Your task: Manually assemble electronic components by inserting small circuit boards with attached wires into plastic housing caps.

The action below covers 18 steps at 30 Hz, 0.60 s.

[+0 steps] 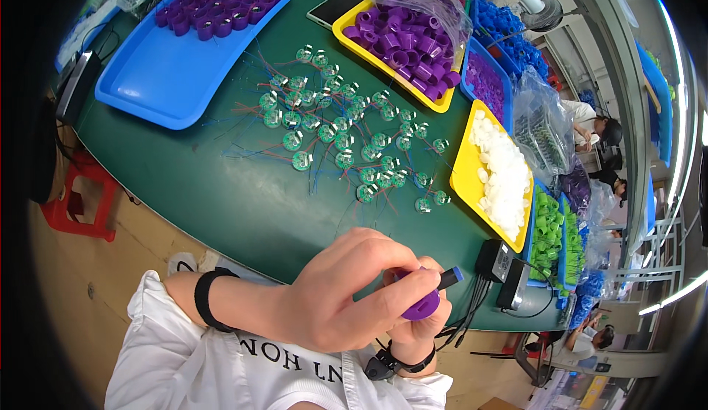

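A single head-worn fisheye view is looking steeply down from above the person's chest. The left hand [335, 292] and right hand [417, 310] are sitting close under the lens, low in the frame. Beyond them the dark green oval work table [243, 203] is stretching away. Straight edges are bending toward the dark rim. Right of the hands, the view is reaching distant shelving. No second view is overlapping.
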Each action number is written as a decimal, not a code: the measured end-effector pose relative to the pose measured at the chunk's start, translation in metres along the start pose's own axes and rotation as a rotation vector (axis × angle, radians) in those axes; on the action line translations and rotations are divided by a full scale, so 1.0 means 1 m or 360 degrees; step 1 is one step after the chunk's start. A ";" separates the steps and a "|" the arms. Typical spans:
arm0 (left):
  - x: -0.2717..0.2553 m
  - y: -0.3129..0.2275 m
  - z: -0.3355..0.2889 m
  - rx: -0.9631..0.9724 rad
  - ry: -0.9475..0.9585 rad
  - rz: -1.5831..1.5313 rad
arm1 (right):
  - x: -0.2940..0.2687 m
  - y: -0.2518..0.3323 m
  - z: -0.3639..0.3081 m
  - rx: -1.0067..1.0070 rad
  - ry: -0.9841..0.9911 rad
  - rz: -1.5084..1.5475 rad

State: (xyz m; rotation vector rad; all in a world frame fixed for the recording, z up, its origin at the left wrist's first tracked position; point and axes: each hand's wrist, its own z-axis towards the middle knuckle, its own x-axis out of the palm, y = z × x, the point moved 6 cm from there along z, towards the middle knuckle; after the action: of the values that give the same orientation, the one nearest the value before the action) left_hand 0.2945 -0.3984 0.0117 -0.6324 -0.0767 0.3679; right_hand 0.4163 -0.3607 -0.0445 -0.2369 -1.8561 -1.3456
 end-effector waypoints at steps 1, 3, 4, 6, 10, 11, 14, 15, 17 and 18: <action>0.000 0.001 -0.001 -0.0019 0.0010 0.0006 | 0.000 0.000 0.001 -0.0008 0.0037 0.0024; 0.001 -0.001 -0.003 -0.0047 0.0002 0.0015 | 0.001 -0.001 0.001 -0.0081 0.0025 0.0064; 0.001 -0.002 -0.003 -0.0058 -0.0038 0.0034 | -0.002 -0.005 -0.001 -0.0068 0.0027 0.0055; 0.002 -0.002 -0.004 -0.0074 -0.0090 0.0057 | -0.014 -0.004 -0.007 -0.0251 0.0024 -0.0179; 0.006 -0.005 -0.004 0.0054 -0.0144 0.0125 | -0.027 -0.007 -0.008 -0.0190 0.0049 -0.0212; 0.006 -0.007 -0.005 0.0127 -0.0138 0.0187 | -0.025 -0.011 -0.007 -0.0039 0.0137 0.0120; 0.008 -0.007 -0.006 0.0161 -0.0174 0.0261 | -0.015 -0.006 -0.004 0.0015 0.0141 0.0244; 0.008 -0.007 -0.004 0.0162 -0.0176 0.0251 | -0.025 -0.010 -0.003 0.0033 0.0283 0.0355; 0.005 -0.009 -0.002 0.0180 -0.0146 0.0340 | -0.019 -0.013 0.000 0.0061 0.0420 0.0468; 0.005 -0.009 -0.001 0.0177 -0.0148 0.0334 | -0.017 -0.009 0.003 -0.0021 0.0430 0.0346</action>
State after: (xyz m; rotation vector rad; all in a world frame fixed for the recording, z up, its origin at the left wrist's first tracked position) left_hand 0.3017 -0.4038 0.0160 -0.5141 -0.0780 0.6003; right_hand 0.4209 -0.3572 -0.0632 -0.2431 -1.5502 -1.1780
